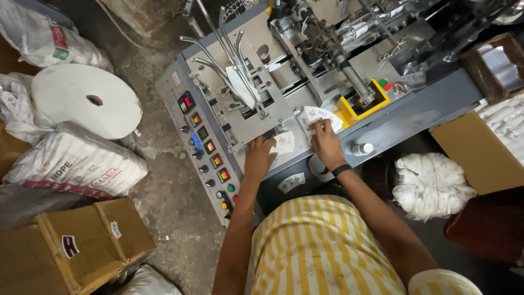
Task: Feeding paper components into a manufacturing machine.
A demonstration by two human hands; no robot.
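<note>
I stand at a grey paper-cup machine [284, 104]. My left hand [258, 157] rests on the machine's front deck and pinches a white printed paper blank [284, 142] at its right edge. My right hand [326, 143], with a black band on the wrist, grips a fanned stack of the same printed blanks [317, 116] just in front of a yellow holder [357, 107]. Another blank [291, 182] lies lower, below the deck's edge between my arms.
A control panel [204, 145] with red displays, knobs and buttons runs down the machine's left side. A large white paper roll [87, 100], sacks [76, 164] and cardboard boxes [82, 246] crowd the floor at left. A white bundle [431, 184] and a brown board [480, 150] lie right.
</note>
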